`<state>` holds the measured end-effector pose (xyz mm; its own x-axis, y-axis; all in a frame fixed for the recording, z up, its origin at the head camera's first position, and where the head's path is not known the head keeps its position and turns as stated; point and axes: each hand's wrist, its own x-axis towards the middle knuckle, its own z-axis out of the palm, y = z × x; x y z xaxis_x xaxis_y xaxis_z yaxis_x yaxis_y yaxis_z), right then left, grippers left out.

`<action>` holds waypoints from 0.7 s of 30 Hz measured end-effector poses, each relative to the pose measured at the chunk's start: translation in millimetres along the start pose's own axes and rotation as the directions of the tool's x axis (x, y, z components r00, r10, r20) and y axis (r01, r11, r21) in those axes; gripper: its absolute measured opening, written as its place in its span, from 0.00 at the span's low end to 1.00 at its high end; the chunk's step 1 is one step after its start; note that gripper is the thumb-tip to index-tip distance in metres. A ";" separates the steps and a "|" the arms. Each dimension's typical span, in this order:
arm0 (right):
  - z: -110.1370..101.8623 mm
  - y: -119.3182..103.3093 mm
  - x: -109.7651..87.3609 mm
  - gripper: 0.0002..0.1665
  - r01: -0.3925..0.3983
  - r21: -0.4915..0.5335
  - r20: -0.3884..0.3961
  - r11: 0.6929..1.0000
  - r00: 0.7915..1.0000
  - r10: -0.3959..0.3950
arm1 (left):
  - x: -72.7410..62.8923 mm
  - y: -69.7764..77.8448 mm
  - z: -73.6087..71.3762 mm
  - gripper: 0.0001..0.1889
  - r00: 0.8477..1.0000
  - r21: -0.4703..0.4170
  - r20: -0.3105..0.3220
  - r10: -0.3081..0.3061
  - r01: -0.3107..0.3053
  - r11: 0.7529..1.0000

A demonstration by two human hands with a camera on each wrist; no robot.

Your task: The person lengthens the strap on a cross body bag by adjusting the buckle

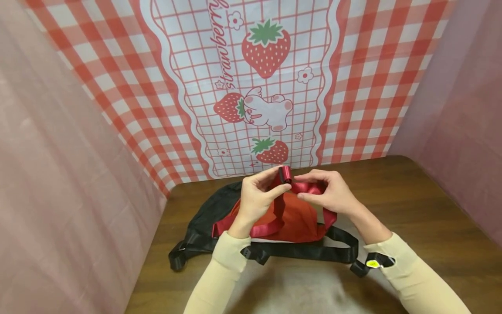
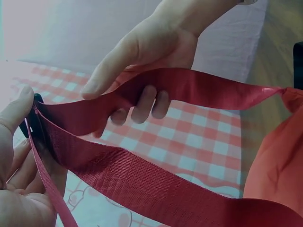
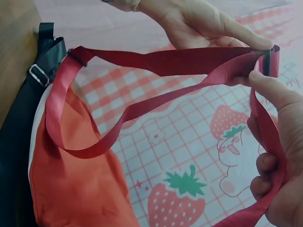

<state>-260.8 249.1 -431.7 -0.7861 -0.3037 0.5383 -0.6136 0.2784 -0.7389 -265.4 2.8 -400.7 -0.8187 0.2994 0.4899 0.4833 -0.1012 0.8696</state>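
My left hand (image 1: 254, 198) pinches a black strap slider (image 2: 37, 116) between thumb and fingers, with a red webbing strap (image 2: 137, 172) looped through it. My right hand (image 1: 335, 192) grips another stretch of the same strap, thumb on one side and fingers curled on the other, just right of the slider. In the right wrist view the right thumb comes close to the slider; whether it touches cannot be told. Slack strap hangs down to an orange-red bag (image 1: 298, 216) lying on the table below both hands. The strap's end at the bag shows another dark fitting (image 3: 78, 56).
A black bag (image 1: 215, 205) lies behind and left of the red one, and its black strap (image 1: 298, 251) runs along the front. Everything rests on a brown wooden table (image 1: 412, 205). A red-checked strawberry cloth (image 1: 266, 100) hangs behind, with pink curtains (image 1: 70, 152) at the sides.
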 end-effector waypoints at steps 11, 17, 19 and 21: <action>-6.9 4.9 -7.0 0.22 -0.037 -0.003 -0.067 0.999 0.997 0.037 | -1.5 -0.4 -7.6 0.25 1.000 0.023 -0.017 0.011 -0.011 1.000; -12.9 0.7 -1.2 0.27 0.025 -0.020 0.006 0.999 1.000 -0.025 | -2.7 -2.1 -3.1 0.25 1.000 0.024 0.022 0.012 -0.013 1.000; -13.5 -6.6 5.6 0.29 0.064 -0.009 0.020 0.998 0.998 -0.064 | -3.0 -2.6 -1.6 0.26 0.998 0.049 0.048 0.029 -0.032 0.998; -13.4 -15.1 13.0 0.29 0.094 -0.003 0.029 0.996 0.995 -0.094 | -2.9 -2.8 -0.2 0.26 0.996 0.063 0.076 0.038 -0.043 0.997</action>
<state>-262.7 253.1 -408.1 -0.7223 -0.3547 0.5938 -0.6853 0.2517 -0.6833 -264.4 2.1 -404.5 -0.7738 0.3671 0.5162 0.5363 -0.0540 0.8423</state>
